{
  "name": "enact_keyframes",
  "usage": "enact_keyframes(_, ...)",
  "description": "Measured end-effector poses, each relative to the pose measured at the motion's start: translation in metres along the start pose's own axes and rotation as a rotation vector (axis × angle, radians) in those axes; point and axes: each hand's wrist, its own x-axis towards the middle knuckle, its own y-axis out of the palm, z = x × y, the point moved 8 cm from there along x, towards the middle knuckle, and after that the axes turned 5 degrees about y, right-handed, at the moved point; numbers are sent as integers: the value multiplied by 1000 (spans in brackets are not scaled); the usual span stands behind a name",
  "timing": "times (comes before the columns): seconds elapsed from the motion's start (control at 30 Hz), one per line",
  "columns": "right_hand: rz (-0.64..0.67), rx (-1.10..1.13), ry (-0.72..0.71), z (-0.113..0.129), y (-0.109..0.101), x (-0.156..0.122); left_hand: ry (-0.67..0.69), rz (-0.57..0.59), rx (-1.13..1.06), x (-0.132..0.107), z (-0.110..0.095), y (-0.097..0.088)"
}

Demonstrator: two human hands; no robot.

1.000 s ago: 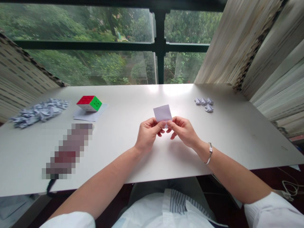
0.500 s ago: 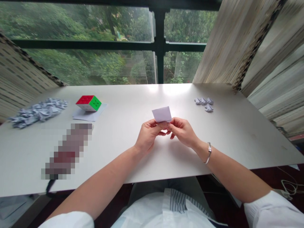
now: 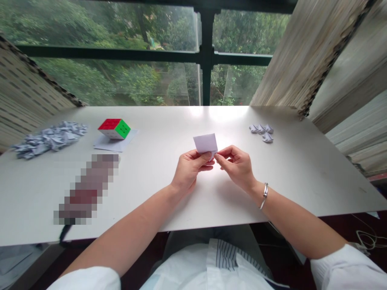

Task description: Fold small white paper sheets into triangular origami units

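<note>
A small folded sheet of white paper [image 3: 206,142] is held up above the middle of the white table. My left hand [image 3: 191,167] grips its lower edge, with the thumb pressed across the front and the fingers behind. At the paper's lower right corner, my right hand [image 3: 236,164] pinches the edge between thumb and forefinger. A crease runs along the lower part of the paper, with a flap showing below it. A silver bangle [image 3: 265,195] circles my right wrist.
Several folded paper pieces [image 3: 261,129] lie at the back right of the table [image 3: 145,129]. A heap of similar pieces [image 3: 50,139] is at far left. A puzzle cube [image 3: 115,129] sits on paper sheets [image 3: 128,143]; a blurred-out corded object [image 3: 86,191] lies nearer.
My right hand has shifted slightly right, its fingers now at the paper's corner and apart from my left hand. More of the lower flap shows. The view has moved a little.
</note>
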Motion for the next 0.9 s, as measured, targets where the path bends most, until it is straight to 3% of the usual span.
enact_keyframes(0.47, 54, 7, -97, 9, 3, -1, -16, 38, 18, -2, 0, 3)
enact_keyframes(0.67, 107, -143, -288, 27, 3, -5, -86, 70, -23, -3, 0, 4)
enact_keyframes(0.9, 170, -383, -460, 32, 1, -7, -132, 87, -38, -2, 1, 4)
